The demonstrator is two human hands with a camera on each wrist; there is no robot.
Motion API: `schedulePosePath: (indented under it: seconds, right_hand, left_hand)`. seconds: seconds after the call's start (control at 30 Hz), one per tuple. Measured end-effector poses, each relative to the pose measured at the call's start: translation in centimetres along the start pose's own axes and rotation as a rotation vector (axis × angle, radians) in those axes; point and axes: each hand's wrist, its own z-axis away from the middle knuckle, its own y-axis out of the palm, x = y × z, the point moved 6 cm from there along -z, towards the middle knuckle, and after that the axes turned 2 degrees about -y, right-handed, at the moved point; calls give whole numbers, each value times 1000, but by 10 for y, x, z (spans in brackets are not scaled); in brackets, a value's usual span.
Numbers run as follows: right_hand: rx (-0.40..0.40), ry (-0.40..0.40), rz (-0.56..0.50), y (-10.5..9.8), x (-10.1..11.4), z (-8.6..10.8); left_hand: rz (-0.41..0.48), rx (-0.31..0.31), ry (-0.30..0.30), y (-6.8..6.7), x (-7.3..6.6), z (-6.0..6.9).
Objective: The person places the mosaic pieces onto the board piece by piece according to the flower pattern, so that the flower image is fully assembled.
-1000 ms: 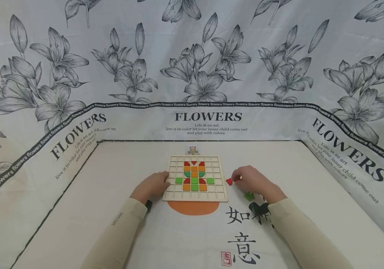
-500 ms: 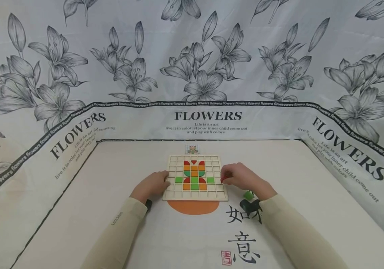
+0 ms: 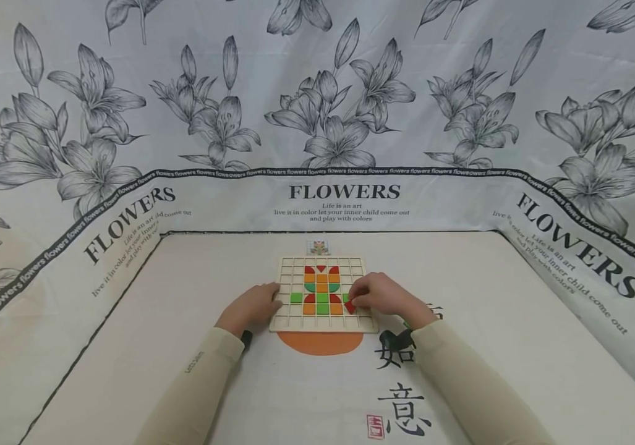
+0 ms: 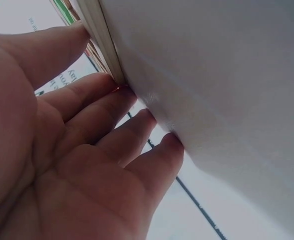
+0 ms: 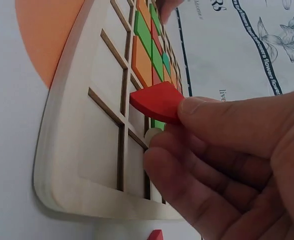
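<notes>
A light wooden grid board [image 3: 289, 322] lies flat on the table, with red, orange and green tiles set in its middle cells. My left hand [image 3: 248, 307] rests at its left edge; in the left wrist view the thumb [image 4: 62, 50] and index fingertip touch the board's side, other fingertips against the white tabletop. My right hand [image 3: 386, 295] is over the board's right part, pinching a red quarter-circle tile [image 5: 156, 102] between thumb and finger. That tile is tilted above bare cells, beside the orange tile [image 3: 336, 308]. The hand partly covers the right green tile [image 3: 345, 298].
A small pattern card [image 3: 318, 247] stands behind the board. Green bits [image 3: 406, 324] show beside the right wrist, mostly covered by it. Another red piece [image 5: 156, 235] lies off the board's right edge. Flower-printed cloth [image 3: 339, 111] walls the table's back and sides.
My right hand has carried the red tile leftward from beside the board to over its right-hand cells. The left hand has stayed at the left edge.
</notes>
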Motion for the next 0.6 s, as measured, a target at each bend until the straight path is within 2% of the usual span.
schedulePosePath:
  seconds: [0.6]
  right_hand:
    - [4, 108, -28, 9, -9, -5]
  left_hand:
    - [0, 5, -6, 1, 2, -1]
